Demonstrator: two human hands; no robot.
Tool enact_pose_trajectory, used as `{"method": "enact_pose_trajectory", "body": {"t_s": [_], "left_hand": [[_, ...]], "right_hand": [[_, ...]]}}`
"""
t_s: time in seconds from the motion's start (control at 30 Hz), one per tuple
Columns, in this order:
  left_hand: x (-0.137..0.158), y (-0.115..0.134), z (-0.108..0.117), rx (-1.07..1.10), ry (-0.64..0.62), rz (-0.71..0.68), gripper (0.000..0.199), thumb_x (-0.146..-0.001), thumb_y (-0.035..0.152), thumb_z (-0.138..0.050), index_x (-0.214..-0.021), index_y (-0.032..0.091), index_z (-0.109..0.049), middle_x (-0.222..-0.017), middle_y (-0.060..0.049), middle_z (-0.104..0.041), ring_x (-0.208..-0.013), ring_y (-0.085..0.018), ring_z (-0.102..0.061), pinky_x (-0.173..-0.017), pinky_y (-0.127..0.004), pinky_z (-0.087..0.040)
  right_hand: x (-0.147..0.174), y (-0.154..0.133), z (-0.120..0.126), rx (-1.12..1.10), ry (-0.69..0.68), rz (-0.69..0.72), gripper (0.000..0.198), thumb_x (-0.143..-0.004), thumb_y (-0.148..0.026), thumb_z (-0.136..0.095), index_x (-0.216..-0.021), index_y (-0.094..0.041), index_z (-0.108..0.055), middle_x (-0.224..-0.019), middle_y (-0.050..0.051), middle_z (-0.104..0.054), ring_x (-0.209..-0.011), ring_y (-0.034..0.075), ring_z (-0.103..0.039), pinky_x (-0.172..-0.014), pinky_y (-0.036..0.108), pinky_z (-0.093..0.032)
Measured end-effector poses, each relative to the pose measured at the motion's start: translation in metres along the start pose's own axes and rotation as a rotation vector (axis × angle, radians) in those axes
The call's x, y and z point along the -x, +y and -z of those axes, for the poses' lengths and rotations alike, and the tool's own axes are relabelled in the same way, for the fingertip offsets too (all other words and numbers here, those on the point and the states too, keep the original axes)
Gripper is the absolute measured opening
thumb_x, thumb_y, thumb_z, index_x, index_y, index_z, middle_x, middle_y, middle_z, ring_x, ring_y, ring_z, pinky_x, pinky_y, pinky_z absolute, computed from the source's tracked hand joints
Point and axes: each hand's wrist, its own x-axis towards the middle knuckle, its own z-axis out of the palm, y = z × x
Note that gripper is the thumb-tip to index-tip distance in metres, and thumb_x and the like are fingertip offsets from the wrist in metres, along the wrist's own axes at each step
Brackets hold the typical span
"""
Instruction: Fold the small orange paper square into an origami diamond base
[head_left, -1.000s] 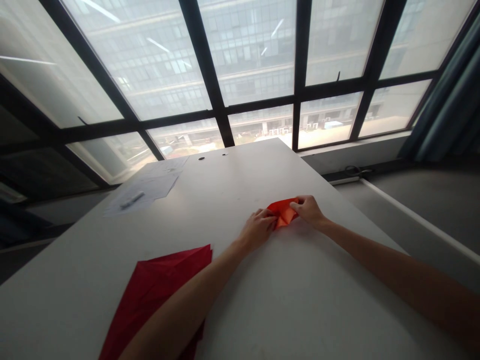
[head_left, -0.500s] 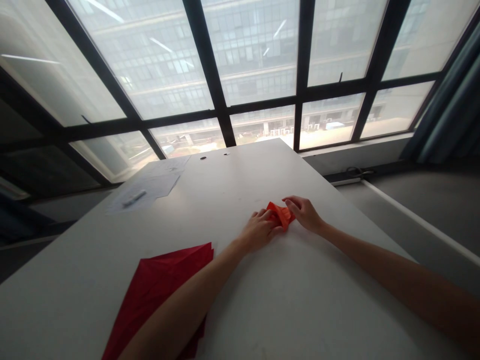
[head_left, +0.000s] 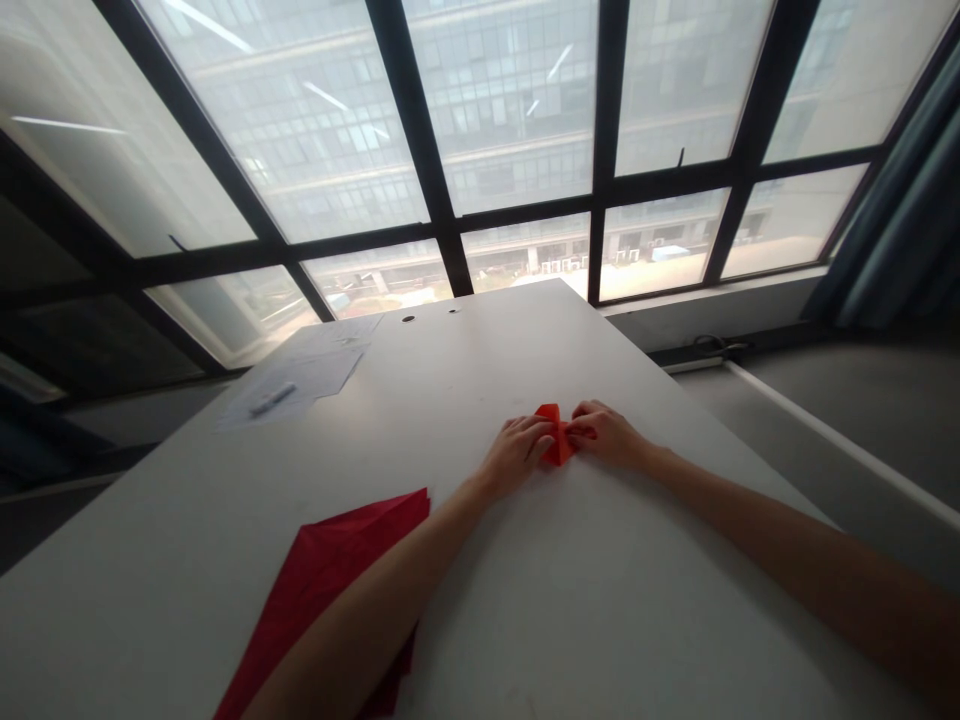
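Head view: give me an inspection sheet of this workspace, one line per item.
Surface: white table, bare around the hands.
Job's things: small folded orange paper lying on the table between both hands.
Clutter: stack of red sheets at the near left, partly under the left forearm; white papers with a pen at the far left.
Hands: left hand and right hand both press fingertips on the orange paper.
Cables: a dark cable on the sill at right.
Surroundings: large black-framed window, building outside; curtain at right.
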Motion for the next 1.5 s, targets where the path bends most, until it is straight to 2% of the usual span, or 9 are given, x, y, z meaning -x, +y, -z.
{"method": "enact_pose_trajectory", "body": {"t_s": [0.17,0.37,0.57,0.7,0.93,1.17,1.27,1.4,1.5], "left_hand": [[0.0,-0.003,-0.004,0.048,0.044,-0.02,0.031,-0.097,0.032,-0.047,-0.119,0.025,-0.068,-0.122,-0.004,-0.068,-0.113,-0.02,-0.061,-0.103,-0.035,-0.042],[0.002,0.005,-0.001,-0.081,-0.051,-0.09,0.036,-0.101,0.038,-0.038,-0.123,0.029,-0.065,-0.131,-0.003,-0.064,-0.125,-0.021,-0.054,-0.106,-0.038,-0.038],[-0.001,0.016,0.005,-0.237,-0.109,-0.154,0.036,-0.1,0.044,-0.039,-0.114,0.028,-0.067,-0.126,-0.005,-0.065,-0.123,-0.021,-0.054,-0.106,-0.038,-0.034],[-0.002,0.011,0.006,-0.242,-0.112,-0.176,0.035,-0.097,0.049,-0.046,-0.112,0.025,-0.067,-0.119,-0.006,-0.069,-0.118,-0.021,-0.057,-0.107,-0.038,-0.031],[-0.001,-0.008,0.005,-0.174,-0.03,-0.186,0.032,-0.097,0.045,-0.049,-0.095,0.026,-0.074,-0.102,-0.004,-0.073,-0.101,-0.018,-0.062,-0.098,-0.034,-0.036],[0.002,-0.013,0.001,-0.236,0.058,-0.011,0.033,-0.095,0.046,-0.052,-0.084,0.026,-0.075,-0.093,-0.004,-0.068,-0.095,-0.02,-0.054,-0.089,-0.039,-0.033],[0.002,-0.017,0.001,-0.203,0.053,-0.005,0.028,-0.094,0.046,-0.055,-0.092,0.028,-0.076,-0.094,-0.004,-0.069,-0.096,-0.019,-0.054,-0.091,-0.039,-0.03],[0.002,-0.019,0.0,-0.182,0.032,-0.007,0.026,-0.092,0.046,-0.057,-0.087,0.03,-0.077,-0.096,-0.004,-0.068,-0.097,-0.02,-0.053,-0.09,-0.039,-0.028],[0.003,-0.018,-0.003,-0.164,0.026,0.028,0.025,-0.092,0.046,-0.059,-0.087,0.03,-0.077,-0.096,-0.004,-0.067,-0.097,-0.02,-0.052,-0.088,-0.039,-0.029]], "right_hand": [[-0.001,-0.002,-0.002,-0.03,0.003,0.021,0.016,-0.084,-0.024,-0.063,-0.09,-0.023,-0.079,-0.095,0.008,-0.069,-0.093,0.024,-0.061,-0.085,0.035,-0.048],[-0.002,-0.002,-0.005,-0.205,0.035,-0.013,0.019,-0.081,-0.017,-0.057,-0.081,-0.021,-0.076,-0.091,0.005,-0.073,-0.085,0.023,-0.064,-0.081,0.034,-0.05],[-0.004,0.003,0.0,-0.511,0.162,-0.196,0.042,-0.097,-0.036,-0.038,-0.116,-0.016,-0.069,-0.109,0.009,-0.073,-0.097,0.024,-0.067,-0.088,0.037,-0.051],[-0.004,0.002,0.002,-0.417,0.203,-0.212,0.032,-0.083,-0.032,-0.06,-0.107,-0.015,-0.072,-0.103,0.009,-0.075,-0.092,0.024,-0.068,-0.084,0.034,-0.052],[-0.006,0.004,-0.002,-0.373,0.26,-0.273,0.025,-0.072,-0.015,-0.054,-0.087,-0.014,-0.074,-0.082,0.006,-0.074,-0.074,0.019,-0.067,-0.069,0.029,-0.051],[-0.004,0.006,-0.003,-0.29,0.261,-0.285,0.025,-0.072,-0.015,-0.054,-0.088,-0.016,-0.074,-0.072,0.003,-0.071,-0.065,0.017,-0.062,-0.064,0.027,-0.047],[-0.005,0.007,-0.003,-0.295,0.272,-0.289,0.025,-0.073,-0.014,-0.054,-0.088,-0.016,-0.074,-0.074,0.003,-0.071,-0.066,0.017,-0.062,-0.064,0.027,-0.046],[-0.006,0.005,-0.003,-0.311,0.28,-0.304,0.025,-0.075,-0.014,-0.054,-0.09,-0.015,-0.074,-0.072,0.003,-0.07,-0.064,0.017,-0.061,-0.062,0.028,-0.046],[-0.006,0.002,-0.001,-0.321,0.293,-0.262,0.025,-0.084,-0.019,-0.054,-0.097,-0.016,-0.074,-0.082,0.005,-0.072,-0.069,0.018,-0.062,-0.065,0.03,-0.048]]}}
